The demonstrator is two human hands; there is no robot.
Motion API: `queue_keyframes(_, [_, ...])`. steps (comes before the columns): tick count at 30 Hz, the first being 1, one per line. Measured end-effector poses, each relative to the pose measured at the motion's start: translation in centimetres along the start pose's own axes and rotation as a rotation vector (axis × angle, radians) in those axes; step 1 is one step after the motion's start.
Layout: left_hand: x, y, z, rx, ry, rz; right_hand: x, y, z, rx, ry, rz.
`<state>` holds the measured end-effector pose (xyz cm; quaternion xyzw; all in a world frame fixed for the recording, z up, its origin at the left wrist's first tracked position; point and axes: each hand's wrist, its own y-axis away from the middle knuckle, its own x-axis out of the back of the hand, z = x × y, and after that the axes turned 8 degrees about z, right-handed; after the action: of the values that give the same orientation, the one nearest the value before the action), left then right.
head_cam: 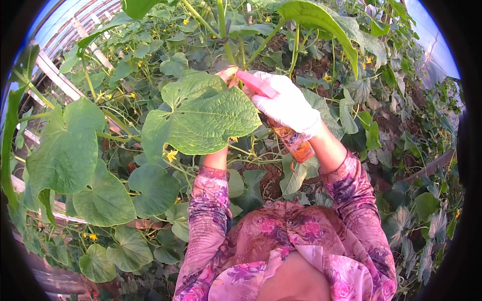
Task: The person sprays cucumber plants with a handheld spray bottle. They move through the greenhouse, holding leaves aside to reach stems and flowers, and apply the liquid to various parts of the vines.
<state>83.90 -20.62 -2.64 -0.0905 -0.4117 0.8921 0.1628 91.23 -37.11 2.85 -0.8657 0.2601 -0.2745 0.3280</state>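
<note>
My right hand (288, 101), in a white glove, is closed around a bottle (295, 145) with a printed orange wrapper and a pink top (257, 84). The pink top points up and left at a green cucumber stem (229, 52). My left hand (228, 73) is mostly hidden behind a broad cucumber leaf (203, 116); only its fingertips show beside the stem, close to the pink top. Whether those fingers grip the stem cannot be seen. Yellow flowers (171, 155) hang below the leaf.
Large cucumber leaves (64, 146) crowd the left side, with more vines and drying leaves (399, 222) at the right. Pale posts (56, 75) slant along the upper left. Another big leaf (324, 22) arches above my right hand. Brown soil shows between the plants.
</note>
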Motion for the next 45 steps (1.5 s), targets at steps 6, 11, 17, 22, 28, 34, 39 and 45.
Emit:
queue_keyframes(6, [0.1,0.8,-4.3,0.201,0.477,-0.020,1.6,-2.2,-3.8,0.235,0.131,-0.011])
queue_keyframes(11, [1.2,-0.2,-7.2,0.218,0.484,-0.056,3.8,-3.2,-2.1,0.343,0.168,0.117])
queue_keyframes(17, [2.3,-1.6,-4.6,0.651,0.750,-0.164,6.3,-2.2,-0.7,0.367,0.415,0.188])
queue_keyframes(22, [1.1,-0.5,-3.4,0.445,0.707,0.106,5.5,-1.4,1.6,0.295,-0.120,0.191])
queue_keyframes(28, [1.8,4.5,2.4,0.468,-0.266,-0.166,7.1,-2.3,2.4,0.197,-0.032,0.016])
queue_keyframes(34, [-0.8,-4.5,13.3,0.002,-0.193,0.136,8.4,-3.8,5.3,0.182,0.004,-0.073])
queue_keyframes(39, [1.1,-13.2,14.9,0.421,-0.488,-0.441,9.1,-4.9,7.1,0.267,-0.161,-0.145])
queue_keyframes(45, [0.7,-14.3,16.0,0.800,-0.480,-0.643,10.5,-5.8,8.2,0.265,-0.255,-0.267])
